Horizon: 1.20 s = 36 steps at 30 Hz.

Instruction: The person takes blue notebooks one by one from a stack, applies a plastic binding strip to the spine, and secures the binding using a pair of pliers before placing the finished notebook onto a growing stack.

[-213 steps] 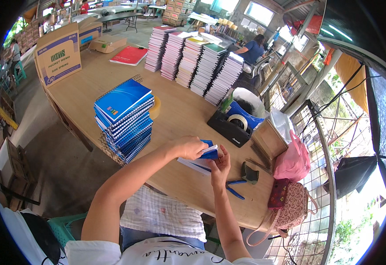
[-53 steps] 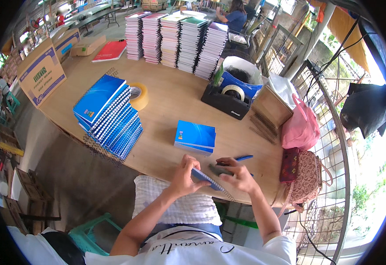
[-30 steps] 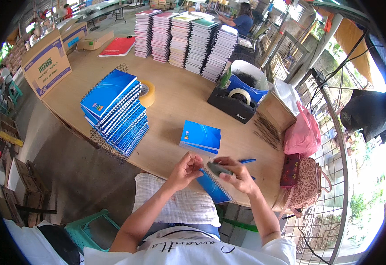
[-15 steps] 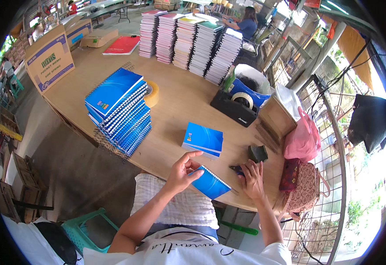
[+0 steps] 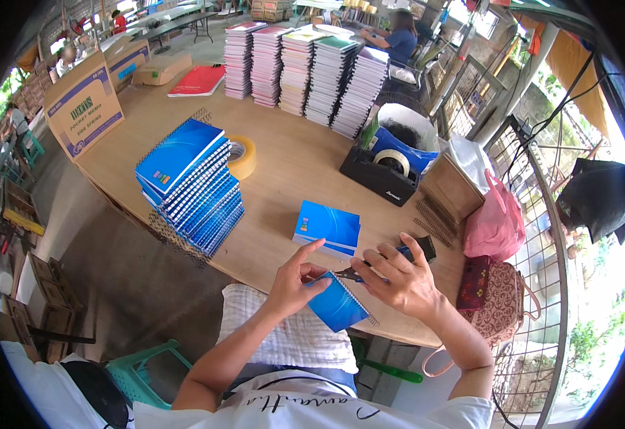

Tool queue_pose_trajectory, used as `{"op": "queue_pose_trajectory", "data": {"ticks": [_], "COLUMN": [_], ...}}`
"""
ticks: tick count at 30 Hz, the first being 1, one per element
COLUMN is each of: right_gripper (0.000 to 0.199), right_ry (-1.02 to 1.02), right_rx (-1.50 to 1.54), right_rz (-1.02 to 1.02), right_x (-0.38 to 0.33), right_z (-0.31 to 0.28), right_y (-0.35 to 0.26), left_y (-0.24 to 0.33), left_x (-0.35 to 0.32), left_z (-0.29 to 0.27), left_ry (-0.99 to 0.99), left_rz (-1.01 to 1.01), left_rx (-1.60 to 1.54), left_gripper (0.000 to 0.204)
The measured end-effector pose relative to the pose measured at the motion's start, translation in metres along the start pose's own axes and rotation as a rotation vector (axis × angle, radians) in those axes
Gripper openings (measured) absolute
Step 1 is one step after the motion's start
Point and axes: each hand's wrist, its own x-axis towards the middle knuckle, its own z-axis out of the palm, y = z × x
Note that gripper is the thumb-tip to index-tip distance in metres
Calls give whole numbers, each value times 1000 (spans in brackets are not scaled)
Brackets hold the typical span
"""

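Observation:
My left hand [image 5: 291, 287] pinches a small blue spiral notebook [image 5: 337, 307] by its upper left corner, over the table's near edge. A metal coil runs along the notebook's upper right side, and a loose end sticks out at the lower end. In my right hand [image 5: 404, 280] is a pair of dark pliers [image 5: 347, 274], their jaws at the upper end of the coil, close to my left fingers. Whether the jaws grip the wire is too small to tell. Just beyond lies a low pile of blue notebooks [image 5: 330, 223]. A dark block [image 5: 423, 249] sits behind my right hand.
A tall stack of blue spiral notebooks [image 5: 183, 161] stands left, beside a yellow tape roll [image 5: 243, 159]. Far back are several book stacks [image 5: 294, 68] and a carton [image 5: 83, 111]. At right are a black tape dispenser [image 5: 377, 179], loose coils [image 5: 435, 220] and a pink bag [image 5: 495, 222].
My right hand has picked up the pliers from the table and brought them left to the notebook's coil. The notebook has tilted slightly in my left hand.

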Motion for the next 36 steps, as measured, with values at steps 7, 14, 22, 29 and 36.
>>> {"op": "queue_pose_trajectory", "data": {"ticks": [7,14,22,29,36], "right_gripper": [30,26,32,44,34], "right_ry": [-170,70,-6,-59,94], "right_rx": [215,794,628,498,273], "right_rz": [80,625,764,587,579], "right_x": [6,-15,-71,-89,-87], "right_z": [3,4,34,79,63], "right_y": [4,2,-13,-31,-9], "left_y": [12,46,278,230,237], "left_x": [-4,-19,22,126,47], "left_z": [-4,-11,-142,-189,-102], "left_ry": [19,130,370,-497,-38], "left_rz": [-4,205,809,540,879], "left_rx": [94,181,944,1256,1121], "left_gripper": [75,53,17,11,22]}}
